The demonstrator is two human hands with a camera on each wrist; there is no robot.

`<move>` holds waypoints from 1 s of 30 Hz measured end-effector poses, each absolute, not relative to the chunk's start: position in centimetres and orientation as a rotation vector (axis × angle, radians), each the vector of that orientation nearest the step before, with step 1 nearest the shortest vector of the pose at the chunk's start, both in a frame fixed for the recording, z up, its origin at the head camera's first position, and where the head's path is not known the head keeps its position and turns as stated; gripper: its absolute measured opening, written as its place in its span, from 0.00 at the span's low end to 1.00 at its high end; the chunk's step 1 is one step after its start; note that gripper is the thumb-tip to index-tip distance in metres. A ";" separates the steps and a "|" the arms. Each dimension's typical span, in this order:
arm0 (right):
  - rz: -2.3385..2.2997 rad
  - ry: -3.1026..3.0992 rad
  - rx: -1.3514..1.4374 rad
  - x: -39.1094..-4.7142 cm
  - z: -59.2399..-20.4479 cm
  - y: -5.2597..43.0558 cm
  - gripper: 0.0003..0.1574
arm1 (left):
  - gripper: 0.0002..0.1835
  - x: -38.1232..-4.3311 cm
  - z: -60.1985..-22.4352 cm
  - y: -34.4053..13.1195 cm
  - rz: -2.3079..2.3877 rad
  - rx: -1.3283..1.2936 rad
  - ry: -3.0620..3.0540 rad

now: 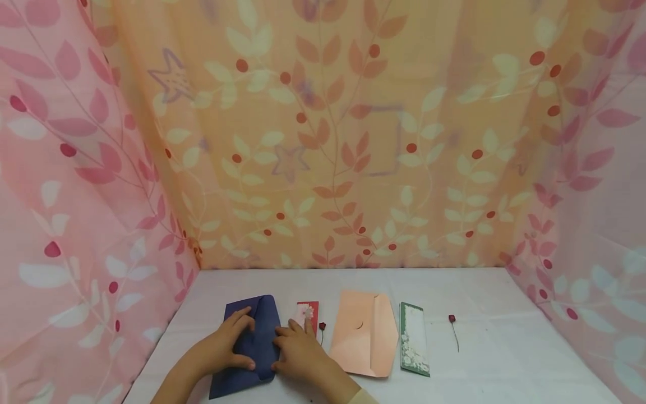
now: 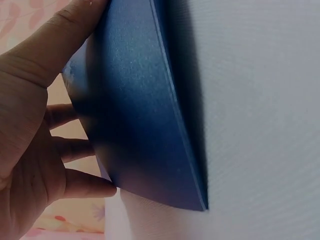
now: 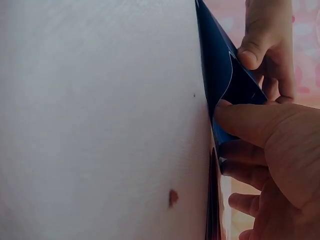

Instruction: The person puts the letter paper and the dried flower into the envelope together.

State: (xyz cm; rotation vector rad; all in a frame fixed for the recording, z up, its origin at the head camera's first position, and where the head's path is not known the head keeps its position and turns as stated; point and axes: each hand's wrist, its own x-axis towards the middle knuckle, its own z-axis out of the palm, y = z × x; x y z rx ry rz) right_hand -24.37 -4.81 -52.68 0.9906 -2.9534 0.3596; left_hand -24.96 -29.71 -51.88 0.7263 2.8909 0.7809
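Note:
A dark blue envelope [image 1: 261, 345] lies at the left of the white table, its flap turned out to the right. My left hand [image 1: 222, 342] rests on its left part, thumb and fingers spread apart over the paper. At the flap side, my right hand [image 1: 305, 353] touches the outer edge with thumb and fingertips. In the right wrist view, the blue envelope [image 3: 215, 60] gapes at its mouth, and the right thumb [image 3: 245, 120] lies against the flap. The left wrist view shows the left hand's fingers [image 2: 75, 150] along the envelope's edge.
Just beyond my right hand lie a red floral card [image 1: 309, 307] and a small red rose on a stem [image 1: 322, 326]. Farther right are a peach envelope [image 1: 353, 331], a green-bordered card [image 1: 415, 339] and another stemmed rose [image 1: 452, 319]. Patterned curtains [image 1: 328, 140] surround the table.

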 end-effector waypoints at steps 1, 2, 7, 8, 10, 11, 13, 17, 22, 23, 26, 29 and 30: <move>0.354 -2.956 0.983 -24.4 -52.8 -4.9 0.32 | 0.38 -25.0 -51.9 -29.7 0.792 0.729 2.892; 0.350 -2.958 0.977 -24.4 -52.8 -4.9 0.32 | 0.38 -24.9 -51.9 -29.8 0.797 0.734 2.894; 0.346 -2.978 0.967 -24.2 -53.1 -5.0 0.31 | 0.38 -24.6 -52.0 -30.0 0.812 0.739 2.893; 0.358 -2.981 0.970 -24.1 -53.0 -5.0 0.31 | 0.38 -24.6 -52.0 -30.0 0.806 0.730 2.895; 0.380 -2.980 0.968 -23.9 -53.0 -5.1 0.32 | 0.38 -24.6 -52.0 -30.1 0.788 0.720 2.902; 0.394 -2.979 0.960 -23.9 -53.0 -5.1 0.32 | 0.39 -24.6 -52.0 -30.1 0.781 0.715 2.902; 0.407 -2.973 0.945 -23.8 -53.0 -5.2 0.32 | 0.38 -24.7 -52.0 -30.0 0.763 0.712 2.908; 0.412 -2.945 0.928 -23.9 -53.1 -5.1 0.31 | 0.38 -25.2 -51.6 -29.9 0.752 0.737 2.909; 0.422 -2.913 0.949 -24.0 -53.1 -4.8 0.30 | 0.38 -25.2 -51.5 -29.7 0.756 0.742 2.894; 0.424 -2.908 0.953 -24.0 -53.2 -4.7 0.30 | 0.38 -25.2 -51.4 -29.7 0.755 0.734 2.890; 0.442 -2.896 0.962 -23.9 -53.2 -4.6 0.29 | 0.38 -25.1 -51.2 -29.5 0.761 0.740 2.878; 0.462 -2.888 0.984 -23.6 -53.1 -4.6 0.30 | 0.37 -24.9 -51.2 -29.5 0.747 0.752 2.880; 0.472 -2.887 0.993 -23.4 -53.0 -4.6 0.30 | 0.37 -24.9 -51.2 -29.6 0.747 0.754 2.879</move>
